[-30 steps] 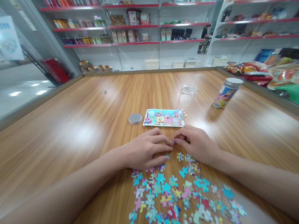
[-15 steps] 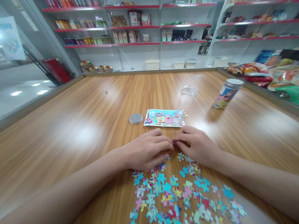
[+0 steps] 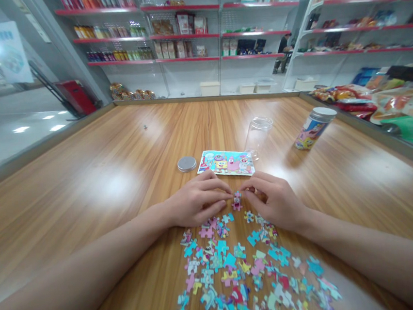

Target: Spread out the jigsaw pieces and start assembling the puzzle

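My left hand [image 3: 198, 203] and my right hand [image 3: 272, 200] meet fingertip to fingertip over the wooden table [image 3: 95, 180]. Between them they pinch a small pink puzzle piece [image 3: 237, 202], lifted just off the wood. Both hands are closed in a pinch on it. Right below lies a spread of several loose colourful puzzle pieces [image 3: 247, 273]. Just beyond the hands lies a cartoon picture card [image 3: 226, 163].
A round metal lid [image 3: 187, 163] lies left of the card. An open clear jar [image 3: 258, 136] stands behind it, and a capped printed jar [image 3: 314, 127] further right. Snack bags [image 3: 387, 101] line the right edge. Shop shelves fill the background, with a person far off.
My hands have pulled slightly apart and lifted, so the pink piece between the fingertips now shows. More loose pieces under my left hand are uncovered.
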Tool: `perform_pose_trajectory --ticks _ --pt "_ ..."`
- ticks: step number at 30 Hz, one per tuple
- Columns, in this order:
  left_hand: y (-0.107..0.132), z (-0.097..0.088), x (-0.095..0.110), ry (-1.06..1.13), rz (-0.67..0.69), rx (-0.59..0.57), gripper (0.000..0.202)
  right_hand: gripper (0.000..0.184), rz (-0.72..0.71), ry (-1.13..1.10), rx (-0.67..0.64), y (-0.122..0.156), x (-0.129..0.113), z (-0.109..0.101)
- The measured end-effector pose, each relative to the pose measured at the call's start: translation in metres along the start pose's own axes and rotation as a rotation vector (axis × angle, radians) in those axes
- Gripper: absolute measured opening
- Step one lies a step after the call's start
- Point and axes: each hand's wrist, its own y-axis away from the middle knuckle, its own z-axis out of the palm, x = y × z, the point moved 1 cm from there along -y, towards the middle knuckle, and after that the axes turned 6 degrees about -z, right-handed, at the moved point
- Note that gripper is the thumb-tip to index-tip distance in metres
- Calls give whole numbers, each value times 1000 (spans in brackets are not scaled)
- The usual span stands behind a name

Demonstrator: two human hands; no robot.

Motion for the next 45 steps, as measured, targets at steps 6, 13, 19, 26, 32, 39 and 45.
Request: perform_pose_trajectory --ticks 6,13,19,26,32,39,45 --pt "-2 3 2 5 33 -94 21 23 -70 -43 -103 1 0 3" --pt "-3 2 4 -25 40 -112 21 23 -61 -30 -160 2 2 6" --pt "-4 2 6 -69 57 -113 23 22 -105 -10 -145 3 2 5" --pt "-5 3 8 -93 63 -106 27 21 -109 -2 -101 2 0 4" --pt "-5 2 9 -101 39 -119 23 21 -87 -14 -84 2 -1 4" --pt "-5 2 12 -131 39 -125 25 21 -67 -30 -94 2 -2 4" --pt "-5 3 12 -158 54 -107 24 22 -60 0 -92 -1 -2 5"
